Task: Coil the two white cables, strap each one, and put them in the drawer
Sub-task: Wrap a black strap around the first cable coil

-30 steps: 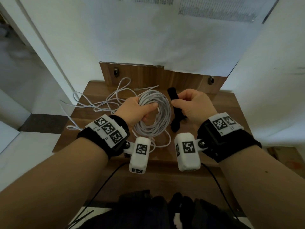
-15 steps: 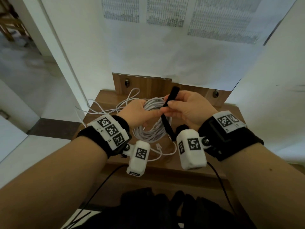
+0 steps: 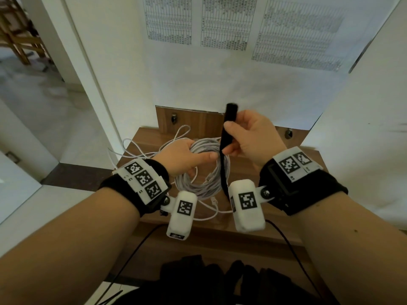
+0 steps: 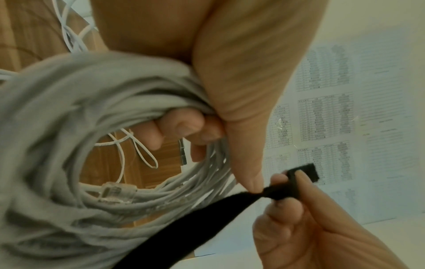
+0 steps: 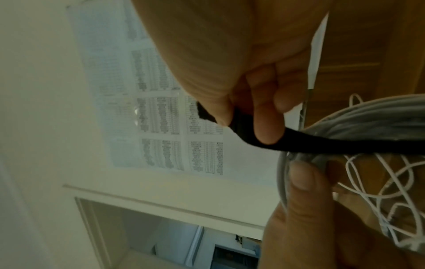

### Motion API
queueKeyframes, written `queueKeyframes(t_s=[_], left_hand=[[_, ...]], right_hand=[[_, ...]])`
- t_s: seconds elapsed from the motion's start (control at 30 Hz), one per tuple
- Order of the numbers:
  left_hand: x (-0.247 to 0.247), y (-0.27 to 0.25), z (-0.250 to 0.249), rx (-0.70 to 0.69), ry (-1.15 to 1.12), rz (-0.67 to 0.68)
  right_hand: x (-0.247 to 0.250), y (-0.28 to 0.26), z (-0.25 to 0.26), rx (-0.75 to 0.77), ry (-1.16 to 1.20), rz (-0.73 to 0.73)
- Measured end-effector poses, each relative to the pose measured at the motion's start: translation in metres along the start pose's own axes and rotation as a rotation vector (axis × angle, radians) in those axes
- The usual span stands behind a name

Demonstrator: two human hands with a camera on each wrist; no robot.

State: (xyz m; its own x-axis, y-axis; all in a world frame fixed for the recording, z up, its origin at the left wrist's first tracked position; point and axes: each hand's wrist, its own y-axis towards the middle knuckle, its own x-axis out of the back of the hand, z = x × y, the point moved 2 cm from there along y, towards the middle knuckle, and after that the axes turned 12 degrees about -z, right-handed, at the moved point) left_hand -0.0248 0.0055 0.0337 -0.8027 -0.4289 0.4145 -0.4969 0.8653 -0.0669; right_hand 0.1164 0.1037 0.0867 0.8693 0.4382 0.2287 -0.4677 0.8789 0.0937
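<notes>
From the head view, the left hand point(image 3: 185, 157) holds a round coil of white cable point(image 3: 204, 170) just above the brown wooden surface point(image 3: 286, 219). Its fingers are curled around the far left part of the coil. The right hand point(image 3: 251, 137) pinches a long black strap point(image 3: 225, 148) near its top end. The strap stands up and hangs down across the right side of the coil. A second white cable point(image 3: 154, 148) lies loose on the far left of the surface. Printed papers point(image 3: 224, 23) hang on the wall behind.

From the left wrist view, the left hand's fingers point(image 4: 181, 127) wrap tight around the bundle of cable point(image 4: 69, 102). A clear plug point(image 4: 117, 193) sits on the coil's inside edge. The strap point(image 4: 195, 223) runs under the coil, up to the right hand point(image 4: 310, 227), which pinches it.

From the right wrist view, the right hand's thumb and fingers point(image 5: 266, 125) squeeze the strap point(image 5: 345, 143). The strap lies across the coil point(image 5: 372, 116). The loose cable point(image 5: 391, 185) is seen beyond.
</notes>
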Motion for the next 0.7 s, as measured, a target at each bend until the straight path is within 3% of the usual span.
queueKeyframes(t_s=[0.1,0.23,0.3,0.53,0.7], left_hand=[[-0.003,-0.003,-0.009,-0.022,-0.013,0.017],[-0.001,-0.003,-0.003,-0.004,-0.069,0.011],[-0.001,-0.003,0.0,0.002,-0.109,0.02],[-0.006,-0.001,0.005,0.059,-0.154,-0.044],[-0.01,0.001,0.007,0.174,-0.372,-0.164]], right_hand=[[-0.004,-0.004,0.001,0.02,-0.078,0.048],[-0.002,-0.01,-0.004,-0.109,0.054,0.139],[0.001,-0.01,-0.006,-0.088,0.03,0.16],[-0.001,-0.008,-0.017,0.023,-0.05,0.134],[-0.003,-0.01,-0.023,0.025,-0.203,0.104]])
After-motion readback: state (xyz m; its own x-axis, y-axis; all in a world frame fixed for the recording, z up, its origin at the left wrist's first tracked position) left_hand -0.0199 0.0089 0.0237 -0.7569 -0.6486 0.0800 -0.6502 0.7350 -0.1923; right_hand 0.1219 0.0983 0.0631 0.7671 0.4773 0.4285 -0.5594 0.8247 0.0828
